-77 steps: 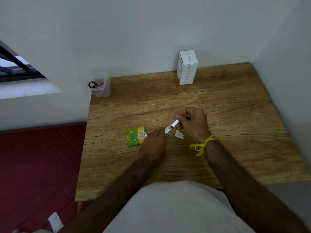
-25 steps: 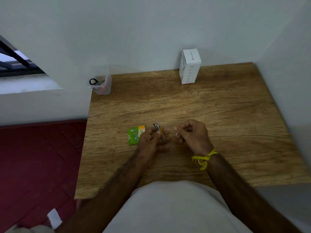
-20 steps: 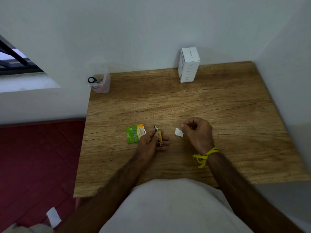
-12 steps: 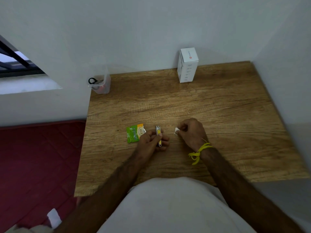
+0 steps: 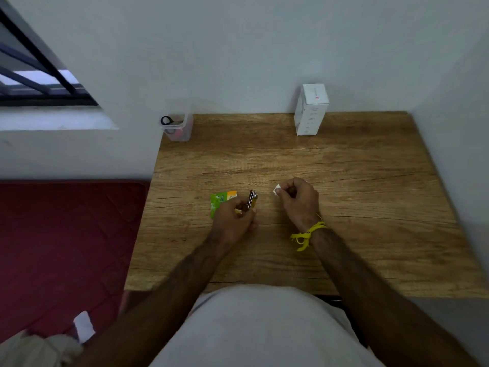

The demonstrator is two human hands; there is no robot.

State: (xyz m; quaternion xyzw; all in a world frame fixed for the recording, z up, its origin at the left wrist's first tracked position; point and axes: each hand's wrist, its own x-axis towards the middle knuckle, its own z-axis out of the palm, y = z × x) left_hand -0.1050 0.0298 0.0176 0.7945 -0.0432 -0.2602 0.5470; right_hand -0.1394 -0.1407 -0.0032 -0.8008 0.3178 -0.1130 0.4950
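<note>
Small silver metal nail clipper with a yellow plate (image 5: pixel 252 199) is near the middle of the wooden table (image 5: pixel 357 176). The left hand (image 5: pixel 232 221) grips its near end with curled fingers. Its long axis runs from 6 to 12 o'clock, with the free tip pointing at about 12 o'clock. At 3 o'clock from it, the right hand (image 5: pixel 299 201) pinches a small white scrap (image 5: pixel 276 191). A green and orange sachet (image 5: pixel 219 203) lies at 9 o'clock, just beside the left hand.

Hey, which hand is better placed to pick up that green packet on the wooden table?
Probably the left. The left hand is right beside the green and yellow packet, though it grips a small metal nail clipper. The right hand is farther off, beyond the clipper, pinching a small white scrap.
</note>
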